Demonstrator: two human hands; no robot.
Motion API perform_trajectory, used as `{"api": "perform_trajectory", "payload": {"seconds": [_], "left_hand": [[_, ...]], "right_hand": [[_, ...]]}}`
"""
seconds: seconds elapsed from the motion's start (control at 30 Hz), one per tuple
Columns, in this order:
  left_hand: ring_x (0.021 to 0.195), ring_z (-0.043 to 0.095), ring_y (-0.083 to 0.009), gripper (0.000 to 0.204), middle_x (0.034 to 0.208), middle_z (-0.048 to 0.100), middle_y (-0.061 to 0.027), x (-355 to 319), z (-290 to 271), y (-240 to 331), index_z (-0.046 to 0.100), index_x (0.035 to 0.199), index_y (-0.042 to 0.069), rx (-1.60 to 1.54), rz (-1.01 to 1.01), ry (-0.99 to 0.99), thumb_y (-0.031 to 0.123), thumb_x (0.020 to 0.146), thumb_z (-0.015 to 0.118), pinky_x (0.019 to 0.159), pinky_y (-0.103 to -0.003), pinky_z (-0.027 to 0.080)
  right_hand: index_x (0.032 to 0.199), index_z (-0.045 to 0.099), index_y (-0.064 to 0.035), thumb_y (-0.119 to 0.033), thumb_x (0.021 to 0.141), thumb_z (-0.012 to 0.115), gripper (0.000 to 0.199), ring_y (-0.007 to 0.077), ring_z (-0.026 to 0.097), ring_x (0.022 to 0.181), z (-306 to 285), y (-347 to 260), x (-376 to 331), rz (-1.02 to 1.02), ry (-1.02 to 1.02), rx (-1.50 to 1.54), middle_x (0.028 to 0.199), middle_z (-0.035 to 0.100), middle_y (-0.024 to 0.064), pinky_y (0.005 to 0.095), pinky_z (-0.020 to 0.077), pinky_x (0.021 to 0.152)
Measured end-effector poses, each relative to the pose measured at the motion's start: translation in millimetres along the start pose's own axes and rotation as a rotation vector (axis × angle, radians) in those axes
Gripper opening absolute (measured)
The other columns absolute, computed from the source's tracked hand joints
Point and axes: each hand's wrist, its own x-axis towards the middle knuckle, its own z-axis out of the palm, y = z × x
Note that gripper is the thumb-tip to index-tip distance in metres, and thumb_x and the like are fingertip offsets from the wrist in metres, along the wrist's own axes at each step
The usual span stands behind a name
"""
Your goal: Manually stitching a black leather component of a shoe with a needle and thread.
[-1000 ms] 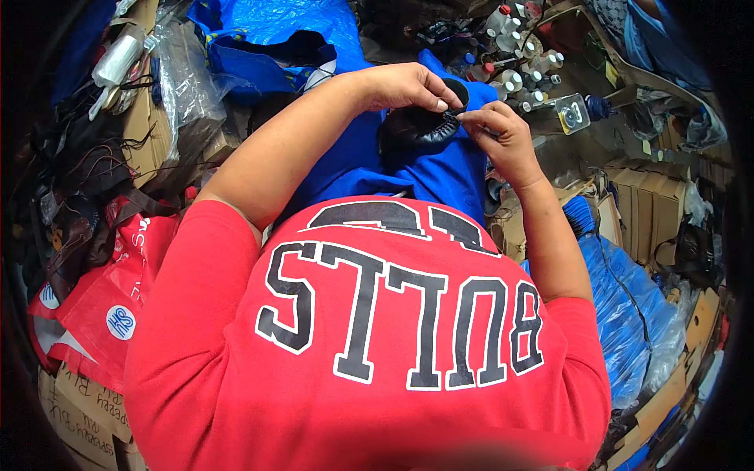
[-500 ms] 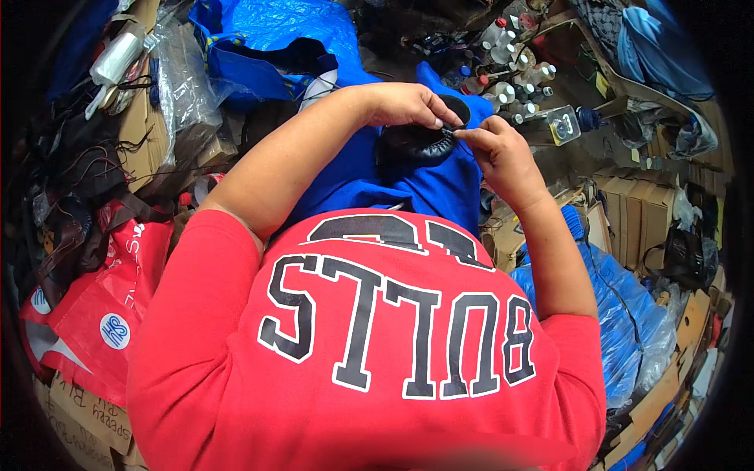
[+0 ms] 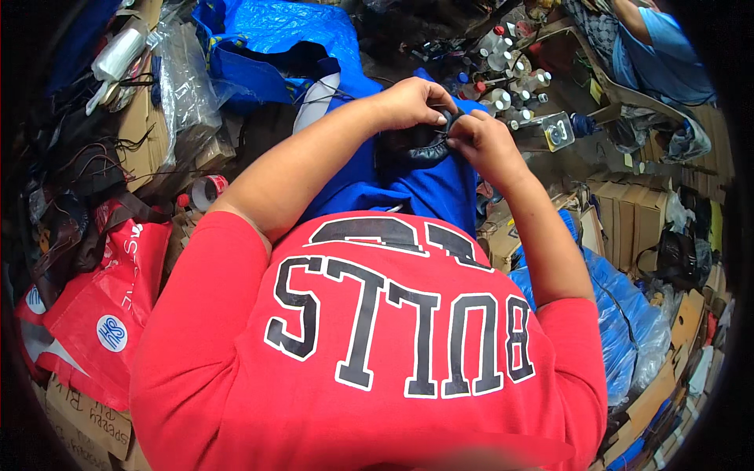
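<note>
Two hands on a soft black pad

The left hand (image 3: 408, 102) and right hand (image 3: 479, 145) both pinch the round black pad (image 3: 420, 149), up above the blue lap. Best to pull its edge slowly, bit by bit.

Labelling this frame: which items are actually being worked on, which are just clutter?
In hand: black padded ring, pinched by left hand and right hand over the blue cloth.

Lying about: tape roll, red bag, small bottles, cardboard boxes, blue plastic sheet.
</note>
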Motion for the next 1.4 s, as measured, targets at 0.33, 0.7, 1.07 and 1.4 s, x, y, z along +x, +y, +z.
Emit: {"api": "perform_trajectory", "payload": {"seconds": [0.33,0.7,1.07,1.4], "left_hand": [[0.087,0.058,-0.0258,0.011,0.088,0.060,-0.0115,-39.2,21.5,3.2,0.062,0.093,0.005,0.573,0.350,0.658,0.009,0.084,0.056,0.075,-0.032,0.045],[0.079,0.060,-0.0332,0.022,0.082,0.062,-0.0176,-51.1,12.8,16.8,0.062,0.090,0.003,0.721,0.016,0.243,0.023,0.085,0.056,0.069,-0.039,0.047],[0.086,0.058,-0.0201,0.034,0.086,0.060,-0.0083,-60.3,-35.8,31.8,0.055,0.081,0.005,-0.383,0.008,0.446,0.035,0.093,0.045,0.080,-0.032,0.044],[0.057,0.048,-0.0210,0.045,0.053,0.036,-0.0033,-56.6,-57.9,-3.7,0.035,0.057,0.012,-1.019,-0.034,0.183,0.036,0.095,0.039,0.074,-0.038,0.043]], "right_hand": [[0.091,0.066,-0.0050,-0.022,0.078,0.068,0.021,0.0100,0.049,0.074,15.4,31.5,-23.3,0.200,-0.055,0.611,0.082,0.053,0.0002,0.0256,0.0409,0.066],[0.088,0.060,-0.0022,-0.025,0.093,0.049,0.026,0.0192,0.057,0.075,59.0,89.1,0.6,0.525,0.774,1.468,0.080,0.059,0.0050,0.0321,0.0473,0.072],[0.067,0.046,-0.0098,-0.038,0.095,0.038,0.040,0.0128,0.032,0.049,55.7,88.9,12.0,0.413,0.353,2.537,0.055,0.033,-0.0006,0.0298,0.0371,0.058],[0.064,0.043,-0.0120,-0.037,0.093,0.046,0.039,0.0134,0.034,0.049,58.2,115.9,-28.1,0.541,0.256,2.045,0.054,0.034,-0.0010,0.0284,0.0359,0.056]]}}
